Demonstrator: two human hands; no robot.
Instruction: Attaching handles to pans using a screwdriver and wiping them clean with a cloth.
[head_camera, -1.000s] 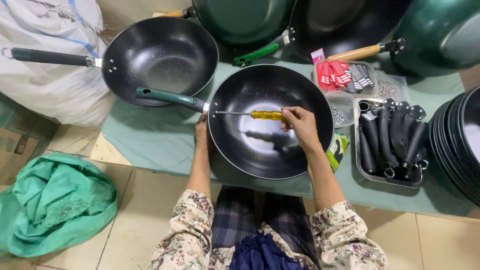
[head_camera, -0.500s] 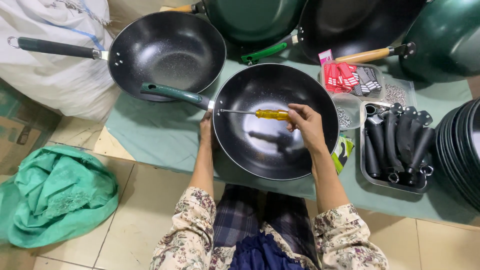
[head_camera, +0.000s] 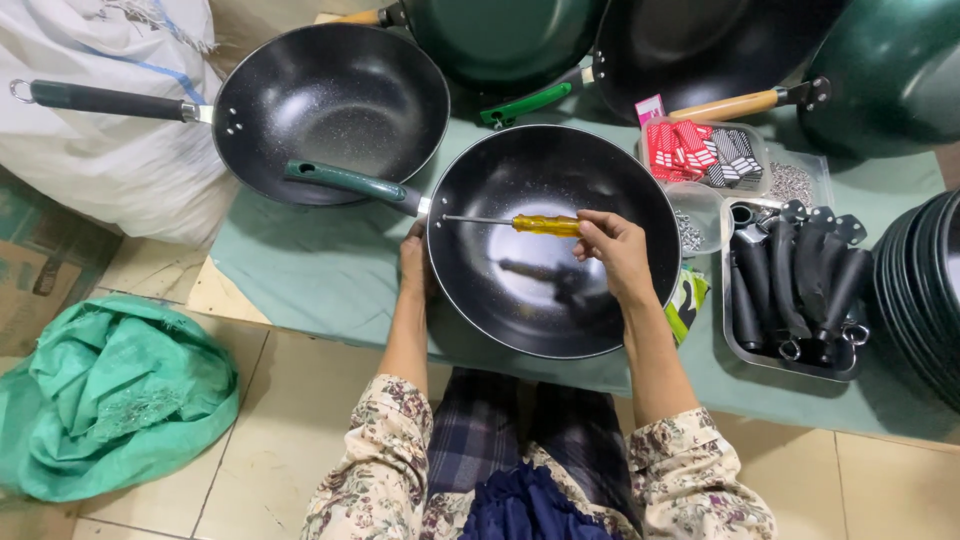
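A black wok (head_camera: 545, 290) with a dark green handle (head_camera: 345, 182) rests on the green-covered table (head_camera: 300, 280) in front of me. My right hand (head_camera: 612, 250) grips a yellow-handled screwdriver (head_camera: 545, 224) held level inside the wok, its metal tip against the inner wall where the handle joins. My left hand (head_camera: 413, 258) clasps the wok's outer rim just below that joint.
A second black wok (head_camera: 335, 105) sits at the back left, more dark green pans (head_camera: 700, 50) behind. A metal tray of black handles (head_camera: 795, 290), small tubs of screws (head_camera: 790, 183) and stacked pans (head_camera: 925, 290) stand to the right. A white sack (head_camera: 100, 150) and a green cloth (head_camera: 110, 400) lie left.
The view has shifted slightly; both hands stay in place on the wok and the screwdriver, still pressed at the handle joint.
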